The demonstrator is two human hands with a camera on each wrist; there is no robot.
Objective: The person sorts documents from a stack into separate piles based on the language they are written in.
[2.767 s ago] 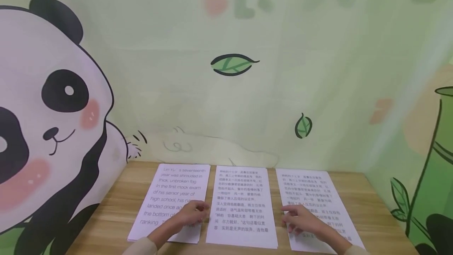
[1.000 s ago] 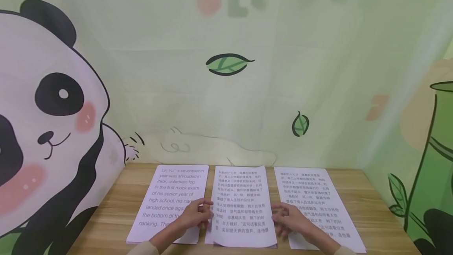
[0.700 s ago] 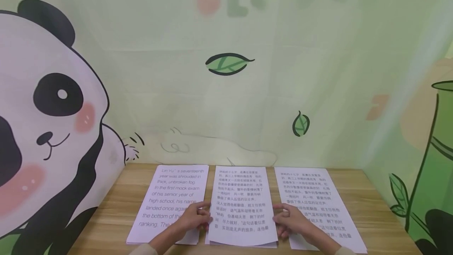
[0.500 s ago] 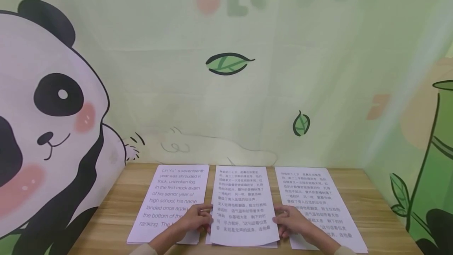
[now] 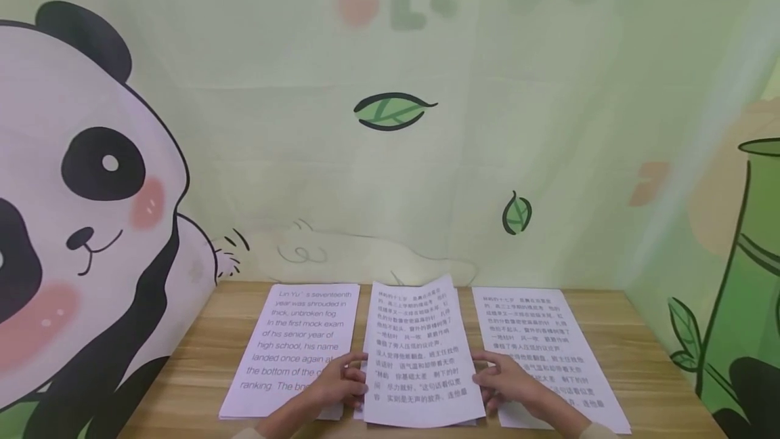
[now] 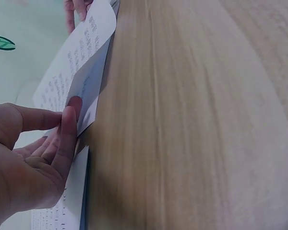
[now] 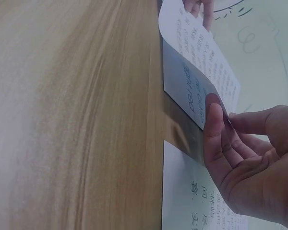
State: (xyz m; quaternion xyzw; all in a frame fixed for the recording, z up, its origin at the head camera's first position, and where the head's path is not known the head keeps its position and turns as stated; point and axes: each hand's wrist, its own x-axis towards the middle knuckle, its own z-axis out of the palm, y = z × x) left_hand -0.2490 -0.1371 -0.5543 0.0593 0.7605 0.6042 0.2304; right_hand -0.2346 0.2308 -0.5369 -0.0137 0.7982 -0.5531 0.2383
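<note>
In the head view, a printed sheet of paper (image 5: pixel 417 351) is raised in the middle, its near edge bowed and its far right corner turned up. My left hand (image 5: pixel 338 381) pinches its left edge between thumb and fingers. On the opposite edge, my right hand (image 5: pixel 508 385) pinches it the same way. The right wrist view shows a lower sheet (image 7: pixel 182 91) with larger English print beneath the raised one. From the left wrist view, the raised sheet (image 6: pixel 79 57) curves up off the wooden table (image 6: pixel 182 120).
To the left lies a paper stack (image 5: pixel 298 337) with English print, partly under my left forearm. On the right, a paper stack (image 5: pixel 530 330) with Chinese print is partly covered by my right hand. A panda-printed backdrop (image 5: pixel 274 154) hangs behind the table.
Earlier, both hands hovered beside the middle sheet, which lay flat. They came in to its side edges and lifted it; now its far edge has risen and the paper bends.
</note>
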